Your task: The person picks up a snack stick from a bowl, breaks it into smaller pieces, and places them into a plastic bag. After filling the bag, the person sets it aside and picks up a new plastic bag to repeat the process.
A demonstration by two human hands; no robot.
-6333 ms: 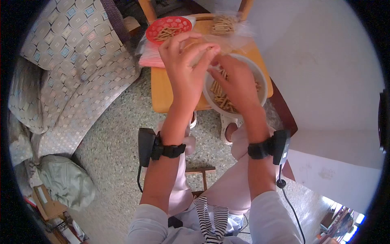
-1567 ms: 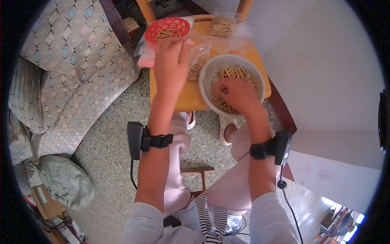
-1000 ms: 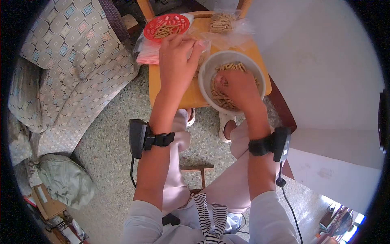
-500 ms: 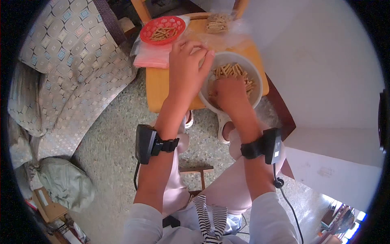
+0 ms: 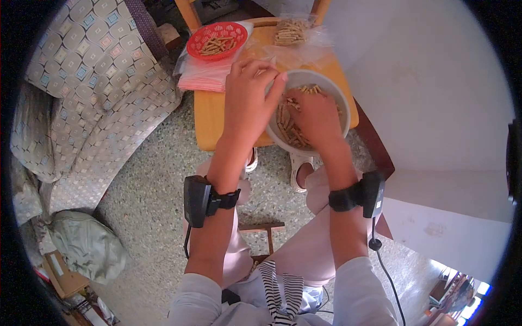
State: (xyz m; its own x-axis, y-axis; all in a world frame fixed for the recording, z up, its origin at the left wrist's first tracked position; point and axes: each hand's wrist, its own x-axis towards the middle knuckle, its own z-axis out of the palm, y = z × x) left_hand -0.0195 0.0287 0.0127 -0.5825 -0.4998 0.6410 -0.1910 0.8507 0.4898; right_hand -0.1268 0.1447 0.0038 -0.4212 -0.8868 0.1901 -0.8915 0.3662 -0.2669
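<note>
A white bowl (image 5: 345,119) on the wooden chair holds many short tan sticks (image 5: 293,136). My right hand (image 5: 317,115) reaches into it, fingers bent down around some sticks. Left of the bowl's rim is my left hand (image 5: 249,98), its fingers curled and thumb toward the fingertips, at the edge of a clear plastic bag (image 5: 269,58); the grip itself is partly hidden. A red basket (image 5: 243,37) with similar sticks stands at the chair's back left, over a stack of pink-edged plastic bags (image 5: 202,76). A clear bag of sticks (image 5: 291,32) lies at the back right.
The wooden chair seat (image 5: 209,119) bears all of these. To the right is a white wall (image 5: 435,108). Patterned cloth (image 5: 109,98) hangs at the left, above a grey-green bag (image 5: 87,244). A wooden stool (image 5: 263,228) shows between my legs.
My right hand has shifted slightly and its fingers have come up from deep in the sticks, uncovering sticks at the bowl's lower left. My left hand has barely moved.
</note>
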